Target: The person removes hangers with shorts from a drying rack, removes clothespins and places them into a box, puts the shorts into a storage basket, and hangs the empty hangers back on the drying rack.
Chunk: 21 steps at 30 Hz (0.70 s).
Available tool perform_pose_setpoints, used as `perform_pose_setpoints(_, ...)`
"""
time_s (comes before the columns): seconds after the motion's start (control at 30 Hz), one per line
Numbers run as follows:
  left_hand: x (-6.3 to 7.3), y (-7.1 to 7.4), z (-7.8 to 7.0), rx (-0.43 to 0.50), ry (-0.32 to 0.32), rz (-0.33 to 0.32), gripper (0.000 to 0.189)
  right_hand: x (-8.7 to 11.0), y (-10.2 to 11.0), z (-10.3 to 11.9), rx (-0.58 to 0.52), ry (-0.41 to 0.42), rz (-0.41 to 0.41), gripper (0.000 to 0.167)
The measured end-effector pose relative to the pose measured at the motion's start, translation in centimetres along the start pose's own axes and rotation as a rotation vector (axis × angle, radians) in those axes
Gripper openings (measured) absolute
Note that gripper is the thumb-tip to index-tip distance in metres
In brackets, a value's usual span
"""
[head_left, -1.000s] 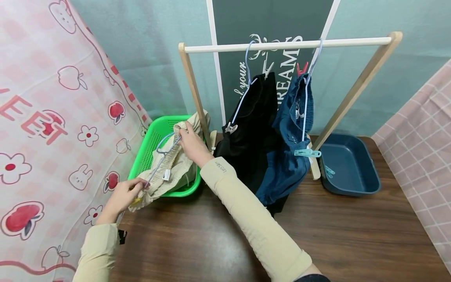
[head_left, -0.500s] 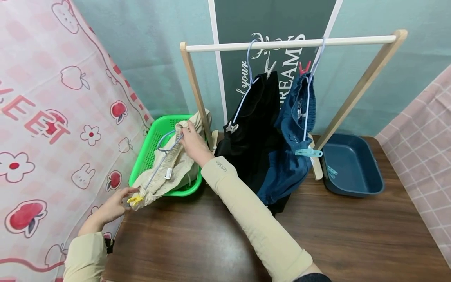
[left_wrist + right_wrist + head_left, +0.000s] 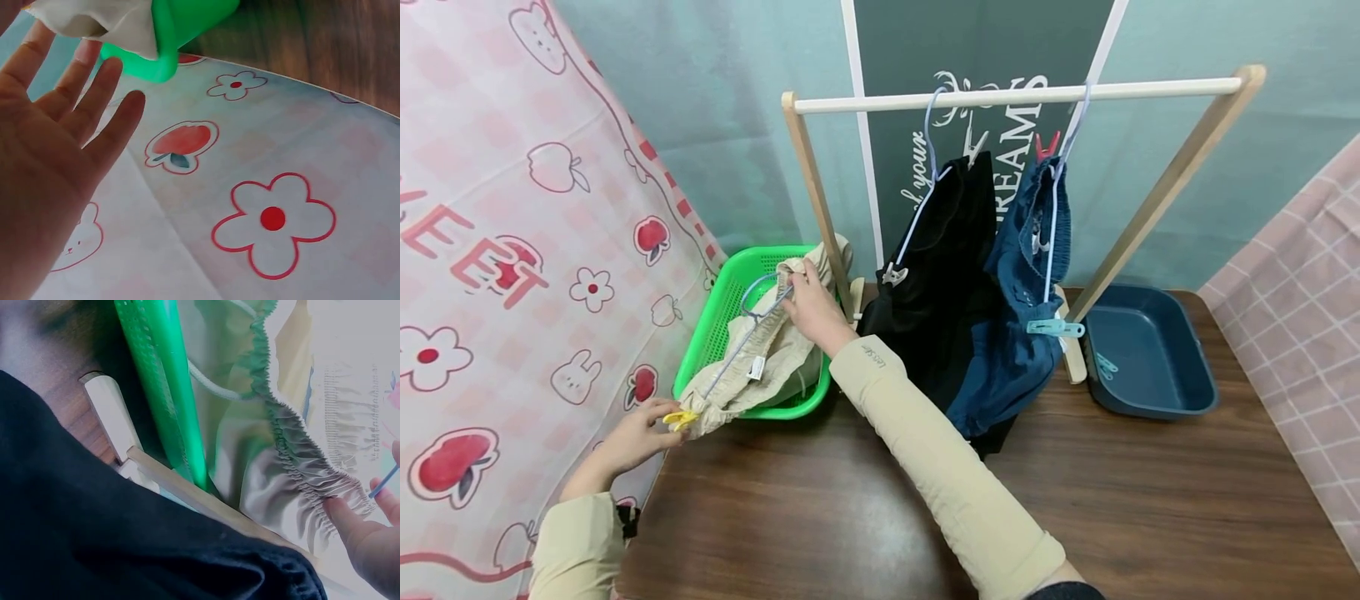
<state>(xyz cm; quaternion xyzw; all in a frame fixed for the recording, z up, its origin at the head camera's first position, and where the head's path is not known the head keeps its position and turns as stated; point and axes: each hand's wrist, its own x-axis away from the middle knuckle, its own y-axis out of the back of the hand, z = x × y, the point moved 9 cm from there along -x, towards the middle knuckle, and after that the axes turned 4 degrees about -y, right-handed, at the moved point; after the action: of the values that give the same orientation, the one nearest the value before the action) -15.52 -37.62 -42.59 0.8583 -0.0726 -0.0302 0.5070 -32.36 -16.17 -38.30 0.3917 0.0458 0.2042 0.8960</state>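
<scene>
Beige pants (image 3: 767, 350) with a gathered waistband and a white tag lie over a green basket (image 3: 706, 337). A light-blue wire hanger (image 3: 733, 352) runs along the waistband. My right hand (image 3: 814, 310) pinches the waistband's far end together with the hanger's end; the right wrist view shows the fingers on the gathered cloth. At the near end, a yellow clothespin (image 3: 681, 418) sits on the waistband corner. My left hand (image 3: 636, 437) pinches this clothespin between thumb and index finger, while its other fingers extend fairly straight in the left wrist view.
A wooden rack with a white rail (image 3: 880, 102) stands beside the basket. From it hang black pants (image 3: 936, 275) and blue jeans (image 3: 1022, 358), clipped to hangers with clothespins. A dark-blue tub (image 3: 1150, 350) holding light-blue clothespins stands at right on the wooden table (image 3: 820, 517).
My left hand went from the hanger's near end down to the yellow clothespin and took it between its fingers. The waistband corner shifted slightly up. My right hand has hardly moved.
</scene>
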Motion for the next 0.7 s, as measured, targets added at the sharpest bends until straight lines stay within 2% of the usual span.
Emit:
perform_pose_setpoints(0.1,-0.2,1.2,-0.3,-0.029,-0.047,-0.069,0.026,0.0,-0.2,-0.2,-0.012,0.003,0.005,0.049)
perform_pose_setpoints(0.17,-0.2,2.0,-0.4,-0.020,-0.035,-0.102,0.023,0.0,-0.2,-0.3,-0.023,0.003,0.010,0.055)
perform_pose_setpoints(0.37,0.0,3.6,0.6,0.022,0.128,-0.134,0.024,0.2,-0.5,-0.6,-0.039,-0.008,0.040,0.062)
perform_pose_setpoints(0.47,0.2,4.0,0.7,0.015,0.167,-0.163,0.028,0.2,-0.5,-0.6,-0.024,-0.012,0.045,0.061)
perform_pose_setpoints(0.6,0.4,4.6,0.8,0.025,0.186,-0.235,0.029,0.2,-0.6,-0.7,0.000,-0.028,0.052,0.061)
perform_pose_setpoints(0.7,0.5,5.3,1.2,0.034,0.253,-0.340,0.022,0.2,-0.7,-0.9,0.006,-0.042,0.063,0.058)
